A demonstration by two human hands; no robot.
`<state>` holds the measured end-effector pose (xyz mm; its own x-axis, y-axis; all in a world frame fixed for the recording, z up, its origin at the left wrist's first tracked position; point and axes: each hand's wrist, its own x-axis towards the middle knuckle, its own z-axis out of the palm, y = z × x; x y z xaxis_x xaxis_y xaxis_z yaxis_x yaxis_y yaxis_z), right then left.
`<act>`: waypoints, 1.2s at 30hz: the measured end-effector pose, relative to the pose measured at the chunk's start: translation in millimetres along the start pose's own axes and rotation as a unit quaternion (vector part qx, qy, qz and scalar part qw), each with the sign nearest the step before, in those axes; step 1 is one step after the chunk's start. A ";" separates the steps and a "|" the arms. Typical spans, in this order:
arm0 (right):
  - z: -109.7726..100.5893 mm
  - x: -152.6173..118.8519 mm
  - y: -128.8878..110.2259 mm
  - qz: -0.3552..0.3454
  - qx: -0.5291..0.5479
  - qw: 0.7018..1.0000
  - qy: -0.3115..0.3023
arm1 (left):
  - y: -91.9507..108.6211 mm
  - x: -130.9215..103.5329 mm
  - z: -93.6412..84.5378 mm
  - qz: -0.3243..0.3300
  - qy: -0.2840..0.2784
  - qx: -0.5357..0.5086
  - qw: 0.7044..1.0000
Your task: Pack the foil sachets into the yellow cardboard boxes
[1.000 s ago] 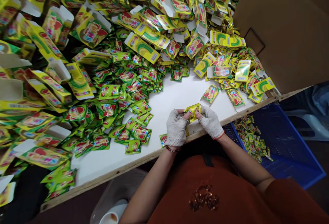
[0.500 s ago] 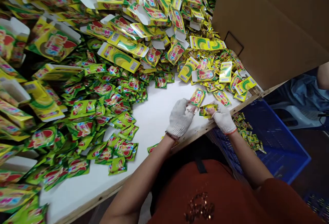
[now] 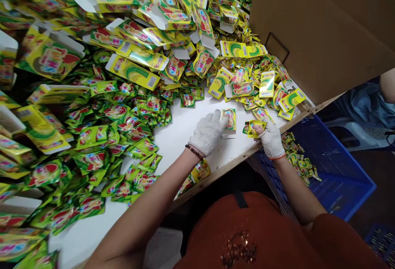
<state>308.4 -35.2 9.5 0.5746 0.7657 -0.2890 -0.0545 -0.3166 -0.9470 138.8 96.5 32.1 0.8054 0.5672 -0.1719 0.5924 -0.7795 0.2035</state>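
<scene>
My left hand (image 3: 210,132), in a white knit glove with a beaded bracelet at the wrist, grips the left edge of a small yellow-and-green carton (image 3: 228,120). The carton's white end flap faces me, just above the white tabletop (image 3: 173,137). To the right, my gloved right hand (image 3: 272,140) pinches a few small yellow packets (image 3: 255,129) between thumb and fingers, near the table's wooden edge. Another printed carton (image 3: 263,115) lies just behind those packets. Beneath my left forearm, some packets (image 3: 200,171) lie by the table edge, partly hidden.
Green packets (image 3: 148,131) and many open cartons (image 3: 132,71) are heaped on the left and back. A large brown cardboard box (image 3: 321,34) stands at the right. Below the edge is a blue crate (image 3: 342,174) with yellow packets. A person's arm (image 3: 388,90) shows at far right.
My left hand has shifted slightly left, and its carton has turned from tilted to nearly straight, flap toward me. My right hand has moved a little right with the packets.
</scene>
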 end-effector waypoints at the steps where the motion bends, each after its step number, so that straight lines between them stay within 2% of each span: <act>1: 0.4 -0.3 0.0 0.000 -0.012 1.000 -0.005 | -3.2 2.2 3.6 0.055 0.008 0.004 0.998; 3: 1.1 -1.5 -0.5 -0.002 -0.032 0.999 -0.015 | -7.3 13.2 12.6 0.136 0.015 -0.016 0.990; 5: 1.4 -3.2 -1.7 0.000 -0.034 0.999 -0.015 | -8.9 28.2 19.3 0.179 0.012 -0.046 0.983; 7: 1.6 -4.8 -2.9 0.005 -0.024 1.000 -0.003 | -10.1 39.8 20.0 0.186 0.005 -0.037 0.982; 9: 1.8 -5.5 -3.2 0.007 -0.017 1.000 0.011 | -12.3 41.8 16.8 0.169 -0.001 0.003 0.986; 11: 2.9 -5.0 -1.6 -0.002 -0.021 1.000 0.021 | -15.1 32.2 14.8 0.131 -0.011 0.025 0.991; 13: 5.1 -3.5 1.6 -0.017 -0.032 0.999 0.024 | -16.7 13.6 18.3 0.078 -0.010 -0.001 0.997; 16: 9.6 -1.6 5.8 -0.033 -0.048 0.998 0.015 | -15.7 -18.6 32.4 0.010 0.031 -0.059 0.998; 19: 13.1 -1.3 5.3 -0.041 -0.060 0.997 0.001 | -15.4 -40.8 45.4 -0.040 0.061 -0.073 0.995; 24: 21.3 -3.7 -0.3 -0.050 -0.057 0.997 -0.013 | -19.4 -50.6 44.1 -0.128 0.058 -0.090 0.986; 29: 42.6 -10.3 2.8 -0.046 -0.033 0.996 -0.066 | -5.6 -58.6 31.7 -0.185 0.047 -0.103 0.976; 32: 49.2 -11.4 2.6 -0.083 -0.102 0.985 -0.107 | 2.2 -66.4 30.8 -0.186 0.055 -0.137 0.971; 36: 46.4 -7.8 -8.8 -0.108 -0.231 0.944 -0.210 | 1.7 -73.3 33.8 -0.096 0.060 -0.133 0.985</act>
<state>266.5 -12.4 13.6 0.1521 0.9639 -0.2185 0.4447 -0.2642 -0.8558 80.2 44.6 12.5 0.6644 0.7375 -0.1209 0.7057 -0.5659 0.4263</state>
